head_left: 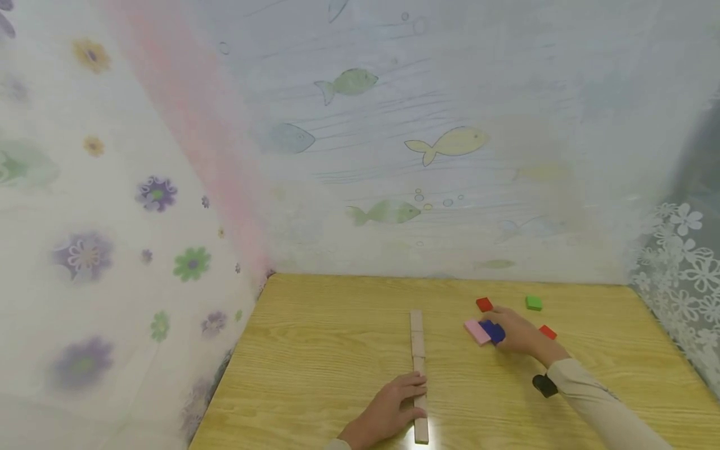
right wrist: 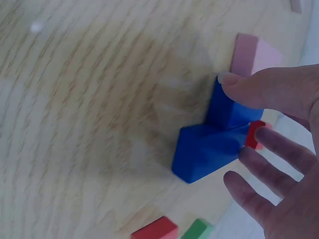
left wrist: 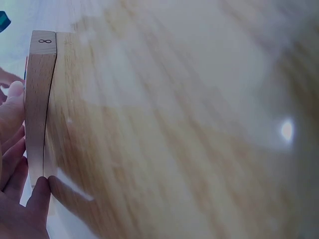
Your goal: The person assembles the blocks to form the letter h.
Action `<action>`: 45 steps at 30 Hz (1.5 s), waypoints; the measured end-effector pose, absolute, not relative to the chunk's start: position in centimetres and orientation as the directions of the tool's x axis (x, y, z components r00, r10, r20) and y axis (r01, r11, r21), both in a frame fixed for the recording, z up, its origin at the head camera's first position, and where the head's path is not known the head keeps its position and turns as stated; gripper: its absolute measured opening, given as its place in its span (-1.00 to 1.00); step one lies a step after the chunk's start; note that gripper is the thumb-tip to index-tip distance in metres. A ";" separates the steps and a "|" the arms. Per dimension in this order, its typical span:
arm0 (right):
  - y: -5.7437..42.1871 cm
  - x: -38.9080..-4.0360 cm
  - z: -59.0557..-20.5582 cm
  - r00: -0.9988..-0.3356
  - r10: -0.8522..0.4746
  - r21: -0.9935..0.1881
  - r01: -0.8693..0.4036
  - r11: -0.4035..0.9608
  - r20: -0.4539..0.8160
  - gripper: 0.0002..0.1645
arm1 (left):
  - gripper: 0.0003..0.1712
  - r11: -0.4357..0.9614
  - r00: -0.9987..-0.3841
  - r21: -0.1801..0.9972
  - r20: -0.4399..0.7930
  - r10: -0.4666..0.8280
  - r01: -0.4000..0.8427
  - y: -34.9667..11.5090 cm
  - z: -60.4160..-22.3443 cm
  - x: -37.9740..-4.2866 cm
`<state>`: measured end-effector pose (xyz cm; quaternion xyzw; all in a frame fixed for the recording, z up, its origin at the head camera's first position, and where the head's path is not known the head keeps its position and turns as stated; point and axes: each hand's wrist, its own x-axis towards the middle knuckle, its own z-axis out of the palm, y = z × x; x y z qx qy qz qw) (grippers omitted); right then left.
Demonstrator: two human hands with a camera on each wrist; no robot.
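Note:
A line of narrow pale wooden blocks (head_left: 417, 344) runs away from the near side of the table. My left hand (head_left: 394, 403) rests across its near part, fingertips and thumb reaching over the wood. The left wrist view shows a wooden block (left wrist: 40, 109) beside those fingers; an 8 is marked on one end. My right hand (head_left: 513, 331) is at two dark blue blocks (right wrist: 209, 152) set at an angle to each other. Its thumb (right wrist: 269, 89) lies on one blue block, with fingertips at the other's far edge. A pink block (head_left: 477, 332) adjoins the blue ones.
A red block (head_left: 484, 304) and a green block (head_left: 534, 303) lie beyond and beside the right hand. Another red block (head_left: 548, 332) is by the right wrist, and a black piece (head_left: 544, 385) by the sleeve. Printed fabric (head_left: 349, 250) hangs at the table's far edge.

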<state>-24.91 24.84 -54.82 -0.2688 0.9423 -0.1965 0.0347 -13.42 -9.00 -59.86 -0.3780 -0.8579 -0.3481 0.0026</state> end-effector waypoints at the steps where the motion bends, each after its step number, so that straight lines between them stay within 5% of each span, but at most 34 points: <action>1: 25.1 -24.8 -54.9 -0.857 -0.514 -0.388 -0.486 0.783 0.036 -0.41 | -0.48 0.470 -0.714 0.597 0.268 0.647 0.650 -9.0 -59.8 -13.4; 45: 28.7 -23.0 -54.9 -0.915 -0.404 -0.557 -0.337 0.759 0.003 -0.35 | -0.48 0.494 -0.732 0.608 0.227 0.642 0.622 -8.5 -59.5 -13.3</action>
